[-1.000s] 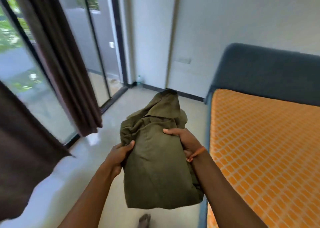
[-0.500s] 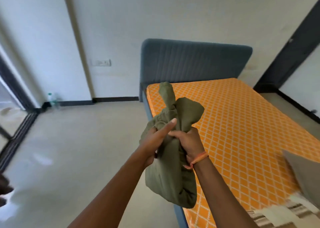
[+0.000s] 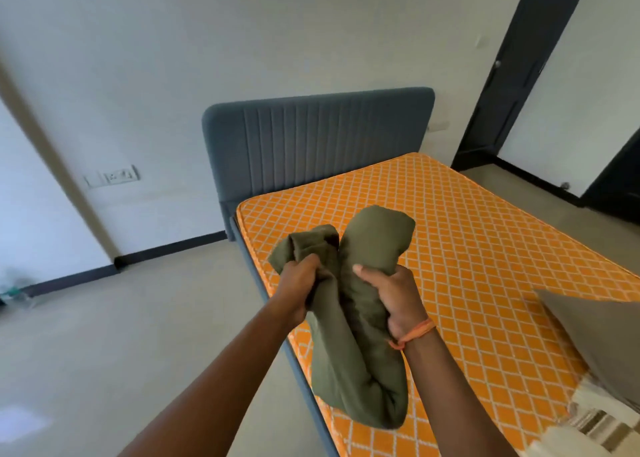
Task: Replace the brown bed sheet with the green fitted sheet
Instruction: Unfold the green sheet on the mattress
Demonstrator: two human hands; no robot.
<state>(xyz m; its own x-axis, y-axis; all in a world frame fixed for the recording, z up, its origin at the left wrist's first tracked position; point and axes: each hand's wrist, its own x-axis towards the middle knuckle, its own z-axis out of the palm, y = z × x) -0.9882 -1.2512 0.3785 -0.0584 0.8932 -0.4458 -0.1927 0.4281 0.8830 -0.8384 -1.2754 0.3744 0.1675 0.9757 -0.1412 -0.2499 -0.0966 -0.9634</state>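
1. While I stand at the bed's left edge, I count one green sheet (image 3: 360, 321), bunched into a thick bundle, and two hands on it.
2. My left hand (image 3: 301, 288) grasps the bundle's upper left lobe, its fingers curled into the cloth.
3. My right hand (image 3: 391, 295) grasps the upper right lobe, thumb across the front; one orange band (image 3: 414, 333) circles that wrist.
4. The sheet hangs between my two hands, its top poking up above my fingers (image 3: 363, 273) and its long lower end drooping below them over the mattress edge; I cannot tell if it touches.
5. There is one mattress (image 3: 485, 248), bare, orange with a white diamond grid, and one blue-grey headboard (image 3: 318, 144) behind it.
6. One grey pillow (image 3: 595, 338) lies at the mattress's right edge, above one striped cloth (image 3: 595, 425) at the lower right corner.
7. One socket plate (image 3: 112, 176) sits on the left wall, and one dark door (image 3: 512, 75) stands at the right.
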